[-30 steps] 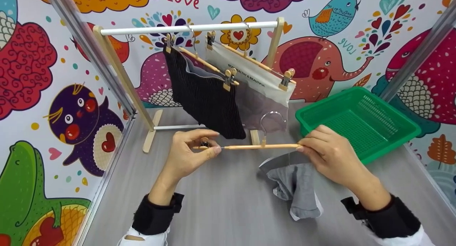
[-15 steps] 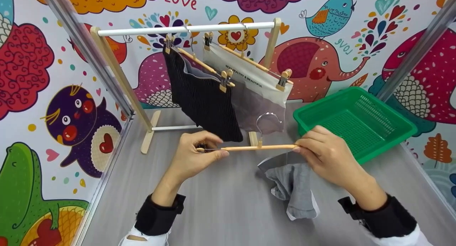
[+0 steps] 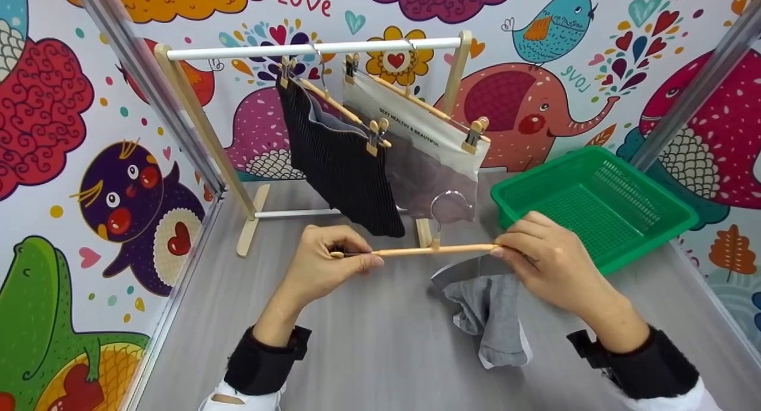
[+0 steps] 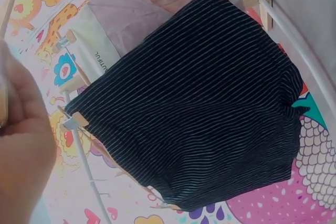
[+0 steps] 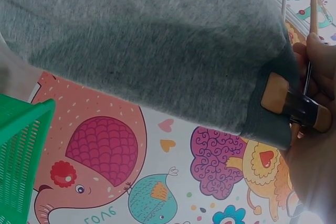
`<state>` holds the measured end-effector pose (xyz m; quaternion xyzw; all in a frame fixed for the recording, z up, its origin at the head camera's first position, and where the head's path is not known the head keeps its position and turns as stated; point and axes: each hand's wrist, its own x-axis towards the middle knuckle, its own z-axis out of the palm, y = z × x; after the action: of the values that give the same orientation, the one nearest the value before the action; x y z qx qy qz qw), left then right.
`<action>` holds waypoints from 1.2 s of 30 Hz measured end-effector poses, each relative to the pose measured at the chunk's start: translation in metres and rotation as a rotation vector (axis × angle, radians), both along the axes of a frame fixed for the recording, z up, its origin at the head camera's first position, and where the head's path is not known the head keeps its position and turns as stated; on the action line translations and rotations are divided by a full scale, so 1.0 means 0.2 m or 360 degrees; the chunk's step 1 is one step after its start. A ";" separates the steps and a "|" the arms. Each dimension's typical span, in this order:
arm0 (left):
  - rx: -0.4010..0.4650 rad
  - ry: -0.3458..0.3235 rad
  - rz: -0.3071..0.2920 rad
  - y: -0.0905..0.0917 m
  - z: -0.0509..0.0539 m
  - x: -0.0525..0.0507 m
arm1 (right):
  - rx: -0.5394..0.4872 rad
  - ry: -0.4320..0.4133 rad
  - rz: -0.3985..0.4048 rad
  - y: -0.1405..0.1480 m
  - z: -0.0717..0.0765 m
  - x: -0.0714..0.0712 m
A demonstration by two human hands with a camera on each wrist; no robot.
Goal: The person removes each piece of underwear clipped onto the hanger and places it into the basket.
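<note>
A wooden clip hanger (image 3: 410,251) with a metal hook is held level above the table by both hands. My left hand (image 3: 318,262) grips its left end, fingers and thumb around the clip there, which is mostly hidden. At the other end, my right hand (image 3: 547,262) pinches the bar. Grey cloth, apparently a garment (image 3: 502,316), hangs from the right part of the hanger; in the right wrist view a clip (image 5: 275,93) bites its waistband corner. The garment's left side droops, with no clip visible on it.
Behind the hands stands a small rack (image 3: 226,53) with a white rail. A black striped garment (image 3: 345,167) and a white-and-mauve garment (image 3: 431,161) hang on it from clip hangers. To the right, a green basket (image 3: 594,203) rests on the grey table (image 3: 380,351).
My left fingers have drawn closer around the hanger's left clip, covering more of it. The right hand and the grey garment stay nearly in place.
</note>
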<state>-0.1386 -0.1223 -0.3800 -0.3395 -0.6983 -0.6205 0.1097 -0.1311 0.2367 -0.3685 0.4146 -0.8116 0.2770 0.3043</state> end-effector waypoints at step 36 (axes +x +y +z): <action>0.0138 0.0047 0.0032 -0.03 -0.03 0.01 | -0.0341 -0.0465 -0.0100 0.13 -0.10 0.05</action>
<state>-0.1358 -0.1275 -0.3859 -0.3365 -0.6725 -0.6439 0.1410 -0.1211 0.2620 -0.3880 0.3096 -0.8256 0.4094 0.2342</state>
